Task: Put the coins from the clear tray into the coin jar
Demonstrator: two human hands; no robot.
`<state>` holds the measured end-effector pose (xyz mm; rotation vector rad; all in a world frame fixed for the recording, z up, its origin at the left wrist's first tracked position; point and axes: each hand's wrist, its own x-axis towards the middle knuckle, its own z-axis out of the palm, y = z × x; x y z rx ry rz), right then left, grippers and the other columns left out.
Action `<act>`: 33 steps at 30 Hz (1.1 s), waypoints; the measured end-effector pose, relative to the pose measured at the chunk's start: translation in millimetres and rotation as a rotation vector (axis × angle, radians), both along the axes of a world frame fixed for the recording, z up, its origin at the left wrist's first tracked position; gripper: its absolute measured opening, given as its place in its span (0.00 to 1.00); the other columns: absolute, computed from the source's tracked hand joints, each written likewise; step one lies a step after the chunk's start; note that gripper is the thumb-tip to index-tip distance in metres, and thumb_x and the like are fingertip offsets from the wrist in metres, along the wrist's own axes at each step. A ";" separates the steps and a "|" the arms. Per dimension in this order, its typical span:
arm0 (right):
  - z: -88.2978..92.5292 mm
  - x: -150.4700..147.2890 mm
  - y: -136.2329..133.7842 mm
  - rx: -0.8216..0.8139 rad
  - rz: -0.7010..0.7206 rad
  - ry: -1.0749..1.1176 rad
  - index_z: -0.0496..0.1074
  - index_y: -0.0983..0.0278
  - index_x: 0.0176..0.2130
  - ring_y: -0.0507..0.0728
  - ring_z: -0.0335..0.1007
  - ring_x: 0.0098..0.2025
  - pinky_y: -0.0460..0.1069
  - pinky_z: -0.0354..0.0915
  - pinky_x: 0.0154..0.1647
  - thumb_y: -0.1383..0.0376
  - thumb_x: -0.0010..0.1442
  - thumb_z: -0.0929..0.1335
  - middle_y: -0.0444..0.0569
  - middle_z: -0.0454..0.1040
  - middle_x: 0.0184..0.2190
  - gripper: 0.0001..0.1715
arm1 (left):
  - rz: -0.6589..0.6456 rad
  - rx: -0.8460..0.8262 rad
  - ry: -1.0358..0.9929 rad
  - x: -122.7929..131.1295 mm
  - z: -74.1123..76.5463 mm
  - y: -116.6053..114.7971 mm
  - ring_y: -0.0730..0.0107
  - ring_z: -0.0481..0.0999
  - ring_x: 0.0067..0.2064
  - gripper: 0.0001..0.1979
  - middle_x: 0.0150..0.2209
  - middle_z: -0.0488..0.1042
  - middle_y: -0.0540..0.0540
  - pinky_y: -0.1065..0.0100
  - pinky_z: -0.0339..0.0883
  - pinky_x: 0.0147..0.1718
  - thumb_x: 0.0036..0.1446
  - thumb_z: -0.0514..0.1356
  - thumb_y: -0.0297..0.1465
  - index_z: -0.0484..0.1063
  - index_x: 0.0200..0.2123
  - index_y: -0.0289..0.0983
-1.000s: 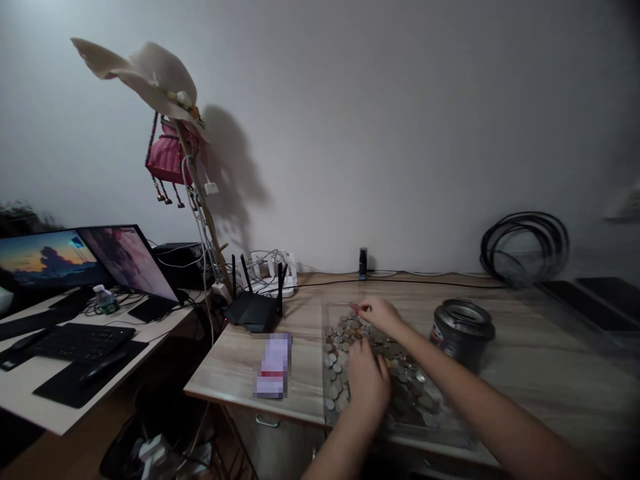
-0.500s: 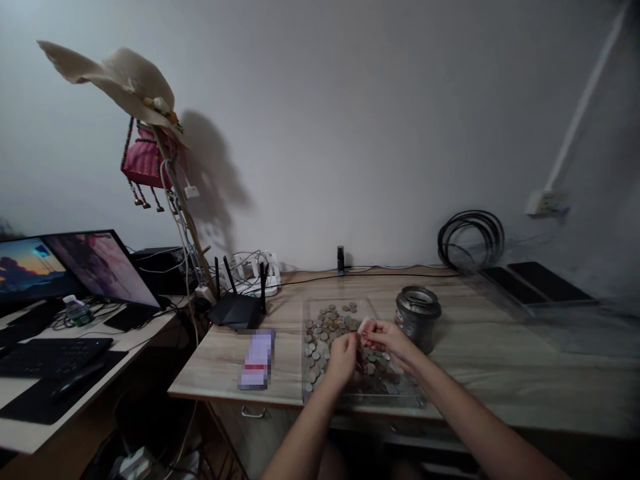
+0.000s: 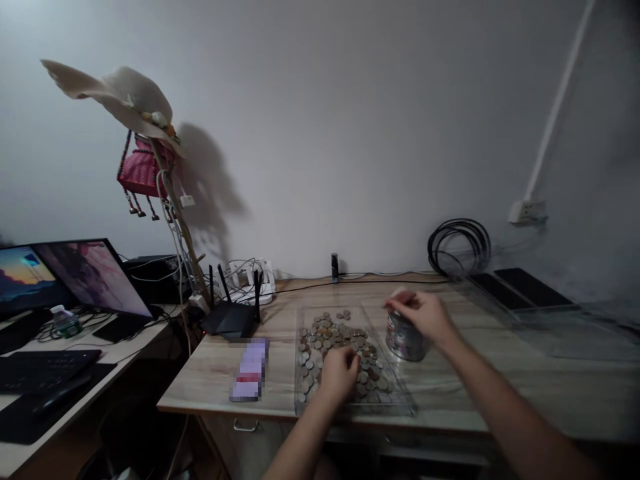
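A clear shallow tray (image 3: 303, 400) lies on the wooden desk, filled with several loose coins (image 3: 330, 330). My left hand (image 3: 339, 373) rests curled on the coins near the tray's front. My right hand (image 3: 421, 313) hovers over the top of a metal tin (image 3: 403, 340) that stands just right of the tray; its fingers are pinched together and something small and pale shows at their tips.
A black router (image 3: 231, 319), a power strip with cables and a small dark bottle (image 3: 334, 267) line the back of the desk. A blurred purple packet (image 3: 249, 369) lies left of the tray. Coiled cable (image 3: 457, 247) and a clear box (image 3: 550, 320) sit right. Monitors and keyboard occupy the left desk.
My right hand has moved from the tray, where both hands met, to above the tin. My left hand dropped back onto the coins. The view shifted slightly.
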<state>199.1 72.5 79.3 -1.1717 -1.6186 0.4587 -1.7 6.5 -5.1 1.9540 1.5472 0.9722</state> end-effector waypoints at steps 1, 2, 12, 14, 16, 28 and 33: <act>13.0 15.8 9.3 0.021 -0.090 -0.105 0.69 0.67 0.25 0.54 0.67 0.25 0.46 0.60 0.25 0.54 0.43 0.67 0.51 0.73 0.24 0.18 | -0.002 0.016 0.071 0.2 1.3 -1.6 0.71 0.69 0.32 0.14 0.29 0.73 0.45 0.72 0.58 0.32 0.52 0.48 0.34 0.71 0.29 0.35; 23.0 29.8 18.9 0.037 -0.141 -0.240 0.69 0.66 0.22 0.54 0.66 0.24 0.46 0.59 0.24 0.55 0.42 0.67 0.49 0.72 0.22 0.16 | -0.007 0.019 0.128 0.5 2.4 -3.0 0.71 0.69 0.33 0.14 0.31 0.73 0.46 0.72 0.57 0.32 0.52 0.48 0.33 0.71 0.30 0.35; 27.1 50.5 57.6 -0.009 -0.172 -0.929 0.68 0.64 0.19 0.52 0.63 0.23 0.44 0.49 0.22 0.58 0.43 0.65 0.46 0.71 0.20 0.12 | 0.025 -0.020 0.233 1.1 8.7 -7.2 0.70 0.70 0.35 0.16 0.33 0.74 0.45 0.72 0.55 0.33 0.55 0.45 0.34 0.72 0.31 0.36; 27.2 47.0 58.7 0.001 -0.194 -0.980 0.69 0.64 0.20 0.53 0.64 0.24 0.45 0.49 0.22 0.58 0.44 0.64 0.48 0.71 0.21 0.12 | 0.025 -0.025 0.237 0.8 10.0 -7.8 0.70 0.70 0.36 0.16 0.34 0.74 0.45 0.72 0.56 0.33 0.55 0.45 0.34 0.72 0.32 0.37; 25.7 44.7 59.3 0.022 -0.211 -1.013 0.69 0.64 0.21 0.54 0.64 0.25 0.45 0.50 0.23 0.57 0.45 0.63 0.49 0.72 0.23 0.13 | 0.020 -0.026 0.254 0.4 11.1 -8.4 0.69 0.70 0.36 0.16 0.34 0.74 0.45 0.72 0.56 0.33 0.55 0.45 0.34 0.72 0.33 0.37; 16.0 39.5 13.1 0.288 -0.277 -0.876 0.73 0.63 0.34 0.56 0.67 0.37 0.48 0.59 0.33 0.55 0.55 0.57 0.50 0.73 0.34 0.21 | 0.023 -0.029 0.307 0.6 11.1 -9.3 0.68 0.70 0.37 0.17 0.34 0.74 0.46 0.72 0.56 0.34 0.55 0.45 0.35 0.72 0.33 0.37; -0.8 49.3 10.9 0.336 -0.325 -0.882 0.74 0.63 0.32 0.59 0.60 0.47 0.55 0.57 0.45 0.58 0.56 0.56 0.52 0.70 0.41 0.21 | 0.080 -0.057 0.277 0.0 10.4 -7.8 0.68 0.69 0.37 0.16 0.35 0.73 0.45 0.72 0.56 0.34 0.55 0.45 0.33 0.72 0.33 0.37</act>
